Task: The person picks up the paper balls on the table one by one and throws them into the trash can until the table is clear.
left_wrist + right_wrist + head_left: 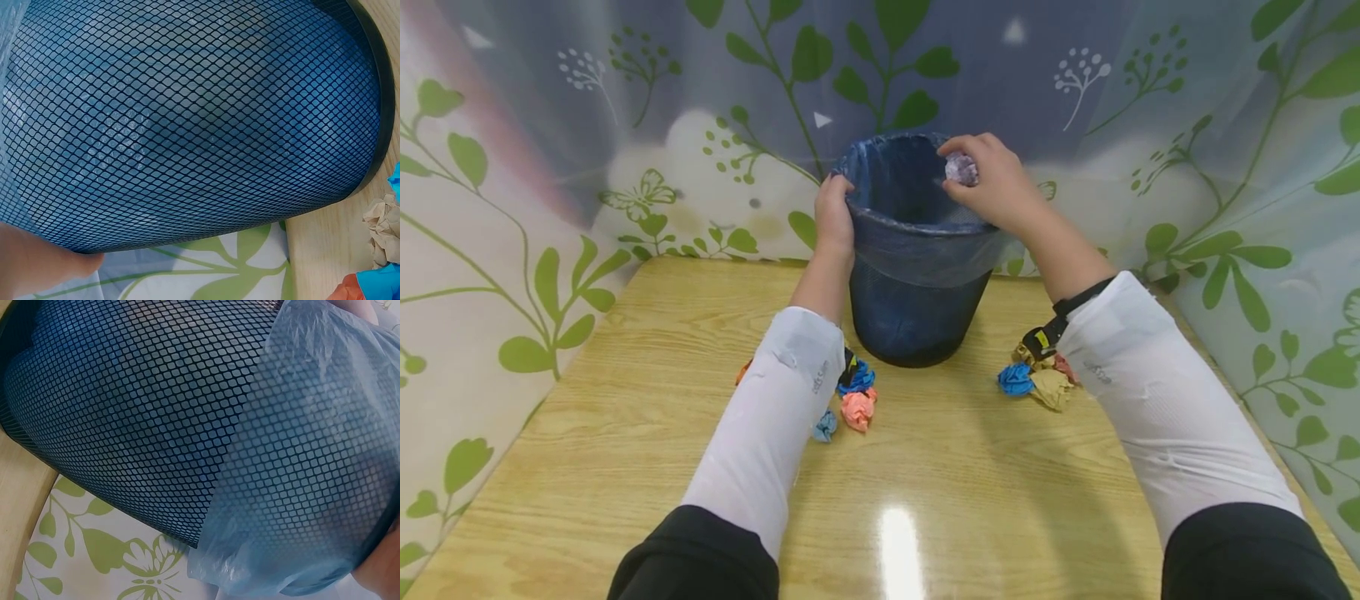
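Note:
A dark mesh trash bin (pixel 917 312) stands upright on the table, lined with a translucent blue plastic bag (pixel 925 262) folded over its rim. My left hand (pixel 835 218) grips the bin's left rim, fingertips over the edge; in the left wrist view, one digit (pixel 50 261) lies along the mesh. Between the thumb and fingers of my right hand (pixel 1000 185) is a crumpled pale purple paper ball (pixel 961 169), at the right side of the bin's mouth. The right wrist view shows mesh and liner (pixel 294 462), with a bit of the hand (pixel 382 562) at the edge.
Left of the bin lie crumpled paper balls: pink (pixel 859 410), blue (pixel 859 379) and light blue (pixel 825 426), partly behind my left forearm. Right of it are another blue ball (pixel 1016 380) and a tan one (pixel 1052 388). Leaf-patterned curtains (pixel 715 150) border the wooden table (pixel 925 475).

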{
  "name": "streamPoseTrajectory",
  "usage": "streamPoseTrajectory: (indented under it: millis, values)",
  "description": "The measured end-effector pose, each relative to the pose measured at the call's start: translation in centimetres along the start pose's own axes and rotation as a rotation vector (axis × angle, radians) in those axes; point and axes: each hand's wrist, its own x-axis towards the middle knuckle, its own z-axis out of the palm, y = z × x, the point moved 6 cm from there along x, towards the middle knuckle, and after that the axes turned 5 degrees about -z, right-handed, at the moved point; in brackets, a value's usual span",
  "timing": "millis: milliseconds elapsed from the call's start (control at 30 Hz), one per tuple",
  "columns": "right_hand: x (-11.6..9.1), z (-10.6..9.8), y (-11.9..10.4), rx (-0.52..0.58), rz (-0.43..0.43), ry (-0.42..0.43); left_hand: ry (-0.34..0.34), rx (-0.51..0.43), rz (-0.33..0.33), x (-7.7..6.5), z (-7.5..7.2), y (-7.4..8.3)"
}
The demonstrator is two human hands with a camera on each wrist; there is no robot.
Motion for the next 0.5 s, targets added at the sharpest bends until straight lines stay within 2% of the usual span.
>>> streamPoseTrajectory:
  millis: [133, 300, 500]
  values:
    - [0.02, 0.14, -0.19, -0.023, -0.023, -0.029, 0.000, -0.003, 0.009, -0.02, -0.04, 0.00]
    - [0.10, 0.37, -0.34, -0.047, -0.051, -0.078, -0.011, 0.008, -0.025, -0.23, -0.02, -0.05]
    - [0.03, 0.62, -0.30, -0.042, -0.039, -0.118, -0.008, 0.023, -0.041, -0.21, 0.00, -0.07]
